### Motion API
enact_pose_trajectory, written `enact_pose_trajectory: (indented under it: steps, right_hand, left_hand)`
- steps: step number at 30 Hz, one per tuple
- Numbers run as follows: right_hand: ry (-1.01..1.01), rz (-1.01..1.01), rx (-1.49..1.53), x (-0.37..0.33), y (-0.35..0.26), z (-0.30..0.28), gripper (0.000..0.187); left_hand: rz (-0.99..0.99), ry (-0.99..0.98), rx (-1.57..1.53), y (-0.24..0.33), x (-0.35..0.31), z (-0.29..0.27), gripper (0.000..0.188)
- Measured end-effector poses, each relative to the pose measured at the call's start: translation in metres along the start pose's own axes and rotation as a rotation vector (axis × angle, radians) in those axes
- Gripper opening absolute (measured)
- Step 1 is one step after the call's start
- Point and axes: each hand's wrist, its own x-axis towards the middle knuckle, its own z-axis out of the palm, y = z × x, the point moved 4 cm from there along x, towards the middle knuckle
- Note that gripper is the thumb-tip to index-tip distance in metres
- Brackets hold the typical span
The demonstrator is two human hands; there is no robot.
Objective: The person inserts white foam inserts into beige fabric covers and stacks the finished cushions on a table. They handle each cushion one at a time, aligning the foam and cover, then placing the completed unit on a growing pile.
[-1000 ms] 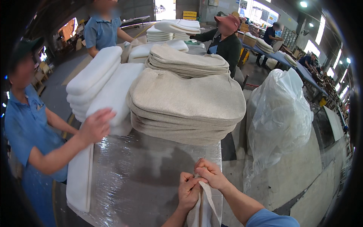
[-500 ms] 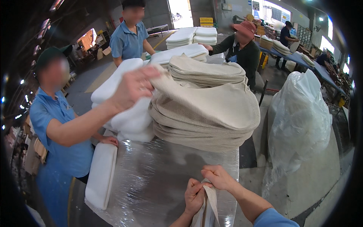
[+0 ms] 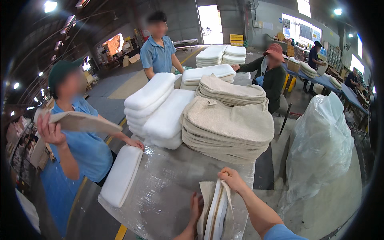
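Right fingers clamp the top of a beige cover (image 3: 206, 194), white lining its opening, at the desk's (image 3: 172, 180) near end by the right edge; the worker's right hand (image 3: 233, 180) grips while the left hand (image 3: 195, 210), fingers extended and loose, stands just beside it. A stack of covers (image 3: 228, 126) blocks the way ahead, white pads (image 3: 164, 116) adjoining, and a lone pad (image 3: 122, 176) lines the left edge by a co-worker (image 3: 82, 144). Film-covered desktop stretches between; past the right edge bulges a plastic bag (image 3: 320, 152).
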Motion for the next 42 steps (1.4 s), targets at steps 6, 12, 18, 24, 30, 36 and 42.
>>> enact_pose_trajectory:
  steps: [6,12,18,24,30,36,42]
  right_hand:
    - [0.243,0.202,0.181,-0.032,0.035,-0.041,0.015]
    - [0.675,0.002,0.419,-0.049,0.062,-0.056,0.008]
    - [0.837,0.021,0.537,-0.087,0.054,-0.059,0.038]
    - [0.889,0.216,0.581,-0.121,0.050,-0.056,0.051]
    - [0.791,0.135,0.444,-0.136,0.070,-0.090,0.031]
    - [0.765,-0.061,0.375,-0.173,0.068,-0.049,0.024]
    - [0.483,0.318,0.510,-0.237,0.119,-0.066,0.047]
  left_hand:
    - [-0.345,0.060,-0.211,-0.022,-0.137,-0.077,0.058]
    - [-0.253,0.072,-0.191,0.007,-0.230,-0.113,0.059]
    - [-0.138,-0.024,-0.048,0.055,-0.185,-0.112,0.059]
    - [-0.070,-0.071,-0.106,0.073,-0.189,-0.105,0.057]
    - [-0.082,-0.015,0.034,0.062,-0.184,-0.099,0.052]
    - [0.013,0.113,0.108,0.047,-0.186,-0.123,0.053]
    - [-0.101,0.235,0.027,0.046,-0.186,-0.136,0.054]
